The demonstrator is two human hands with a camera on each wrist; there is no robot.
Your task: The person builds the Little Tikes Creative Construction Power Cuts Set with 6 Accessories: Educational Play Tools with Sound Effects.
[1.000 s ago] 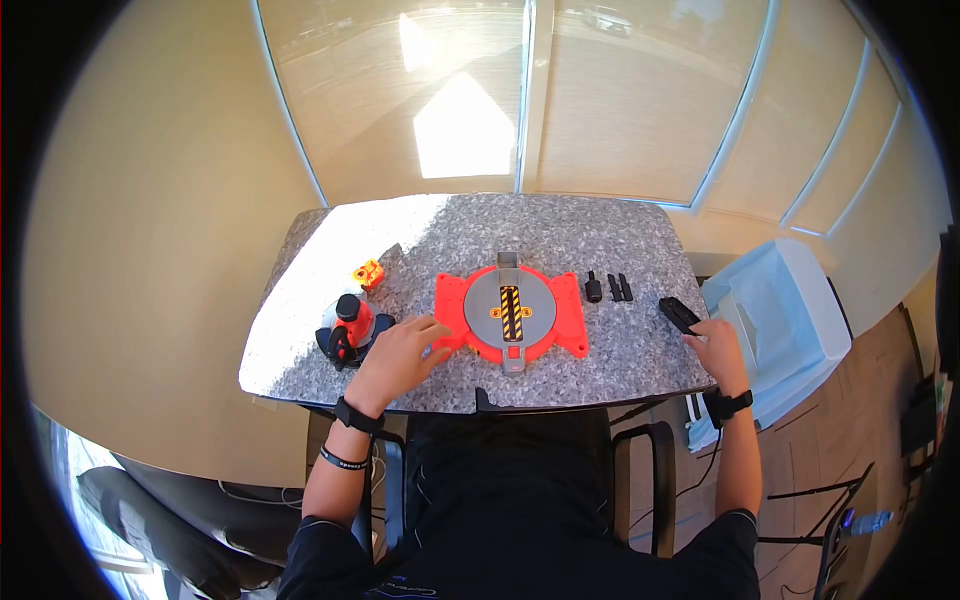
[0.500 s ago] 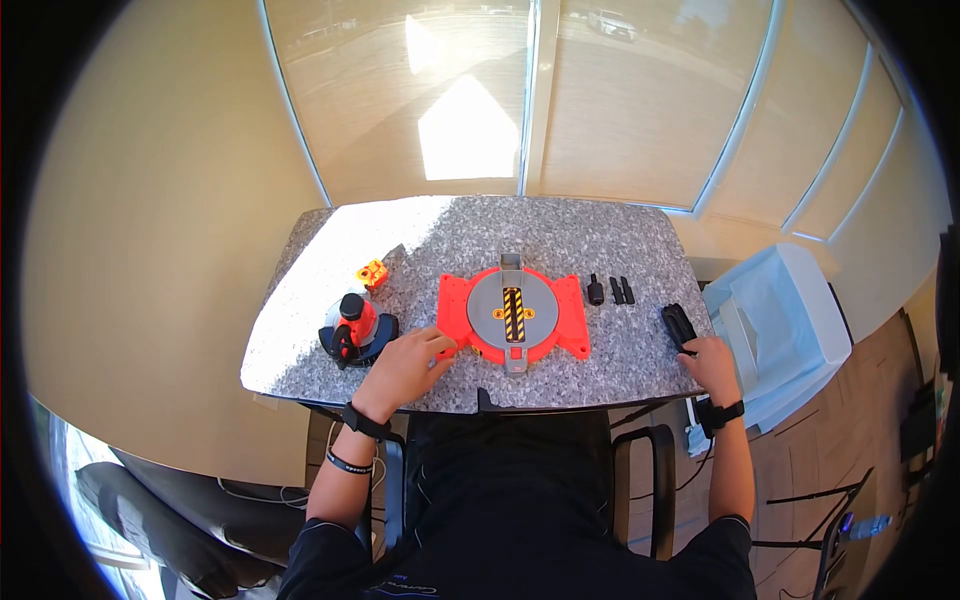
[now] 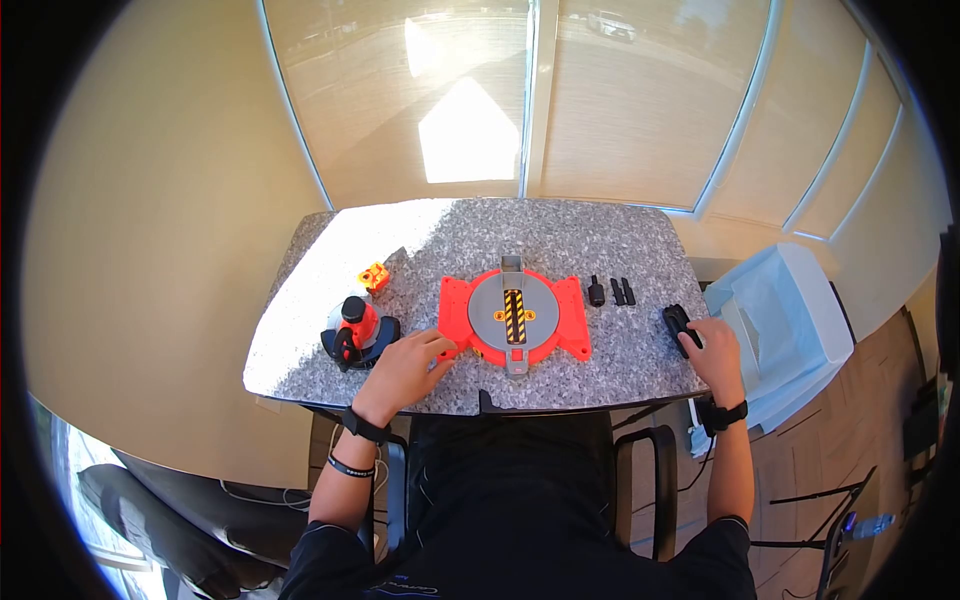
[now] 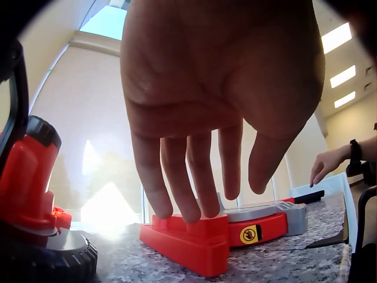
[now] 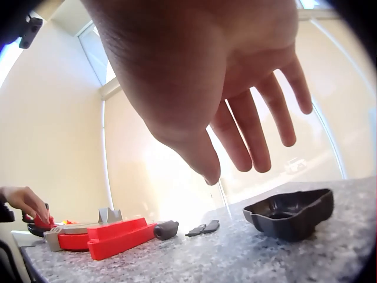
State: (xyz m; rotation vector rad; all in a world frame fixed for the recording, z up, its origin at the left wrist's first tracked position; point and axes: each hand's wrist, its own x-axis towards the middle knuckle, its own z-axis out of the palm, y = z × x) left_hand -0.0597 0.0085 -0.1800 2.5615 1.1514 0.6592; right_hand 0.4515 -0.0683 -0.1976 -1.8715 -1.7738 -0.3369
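Observation:
A red base with a round grey plate (image 3: 540,315) lies mid-table, a black-and-yellow striped slot across it. The left hand (image 3: 403,372) hovers at its left wing; in the left wrist view the hand (image 4: 221,88) has relaxed fingers, tips at the red wing (image 4: 194,244), contact unclear. Beside the table's right edge, the right hand (image 3: 714,352) is above a hollow black part (image 3: 675,322). The right wrist view shows this hand (image 5: 218,76) with extended fingers, apart from the black part (image 5: 291,215) and holding nothing.
A red and dark blue tool-like piece (image 3: 358,325) stands left, with a small orange-yellow piece (image 3: 373,277) behind it. Small black pieces (image 3: 597,291) lie right of the base. A bin with a light blue liner (image 3: 790,300) stands beyond the table's right edge.
The right hand's fingers have lifted off the black part, which now lies turned slightly from its angle a second ago. The left hand has barely moved.

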